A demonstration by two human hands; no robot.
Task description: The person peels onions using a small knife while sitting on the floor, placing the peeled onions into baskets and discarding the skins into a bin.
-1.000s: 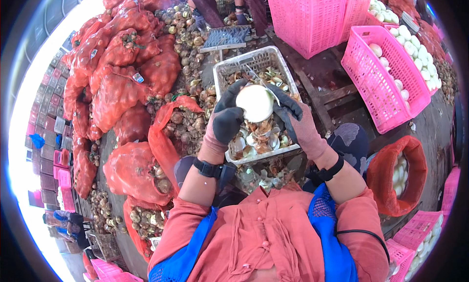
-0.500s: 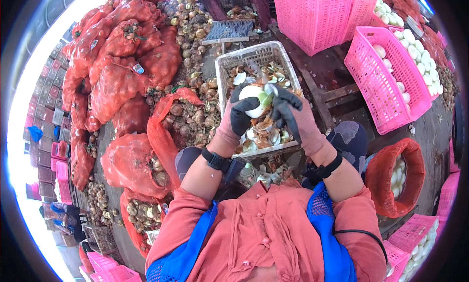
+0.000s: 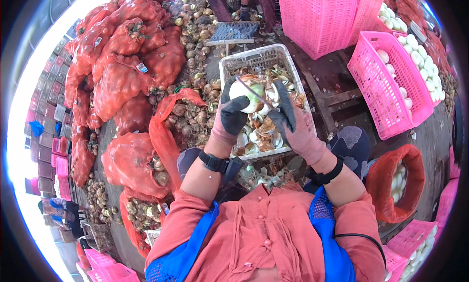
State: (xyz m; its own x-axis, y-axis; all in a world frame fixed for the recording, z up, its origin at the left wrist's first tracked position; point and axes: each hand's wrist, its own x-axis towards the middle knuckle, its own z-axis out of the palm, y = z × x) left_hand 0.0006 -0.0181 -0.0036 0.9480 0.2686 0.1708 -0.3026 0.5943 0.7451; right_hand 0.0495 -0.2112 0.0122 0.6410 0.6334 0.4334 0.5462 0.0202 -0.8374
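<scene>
My left hand [image 3: 231, 117], in a dark-palmed glove, grips a partly peeled white onion [image 3: 239, 90] with a green patch on its right side. My right hand [image 3: 295, 122], gloved the same way, closes on a knife; its thin blade [image 3: 255, 94] crosses over the onion's right side. The knife's handle is hidden in the fingers. Beneath both hands stands a white plastic crate [image 3: 297, 79] holding brown onion skins [image 3: 266, 138] and pale peel scraps.
Red mesh sacks of onions [image 3: 119, 86] are piled at the left, beside loose unpeeled onions [image 3: 195, 47]. Pink crates [image 3: 364, 81] with peeled onions stand at the right, above an open red sack [image 3: 376, 184]. Beyond the white crate lies a blue-grey brush [image 3: 234, 32]; a person's legs [image 3: 215, 3] show behind it.
The onion has turned in my left hand and sits slightly further left and lower. My right hand has shifted down a little, and the knife blade now shows across the onion.
</scene>
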